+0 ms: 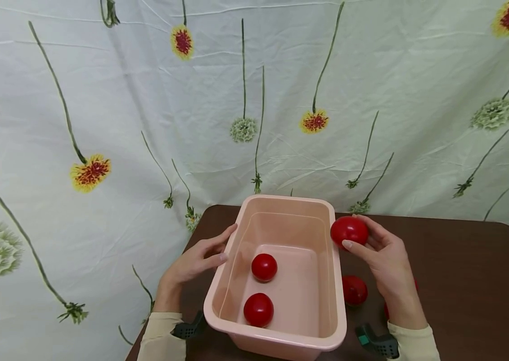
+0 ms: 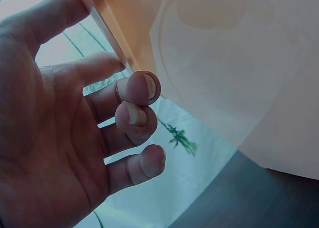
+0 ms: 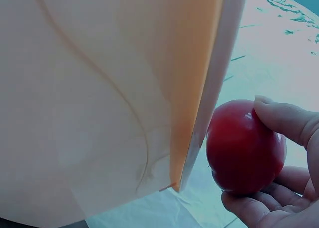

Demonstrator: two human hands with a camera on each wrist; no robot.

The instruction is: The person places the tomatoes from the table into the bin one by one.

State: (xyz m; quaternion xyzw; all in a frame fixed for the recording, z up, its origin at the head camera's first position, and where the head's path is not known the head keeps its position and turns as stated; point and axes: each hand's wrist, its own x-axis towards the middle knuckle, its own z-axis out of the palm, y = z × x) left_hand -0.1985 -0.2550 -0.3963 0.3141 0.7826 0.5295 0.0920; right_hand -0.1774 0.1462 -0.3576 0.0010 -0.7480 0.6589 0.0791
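The right hand (image 1: 385, 258) holds a red ball (image 1: 347, 230) between thumb and fingers, just beside the right rim of the pink tub (image 1: 339, 286). The ball looks light, firm and slick, so a hold round its widest part should suit. The left hand (image 1: 197, 261) is loosely spread, fingertips at the tub's left rim. The bench (image 1: 475, 281) is dark; a flower-printed cloth (image 1: 218, 75) hangs on the far side.
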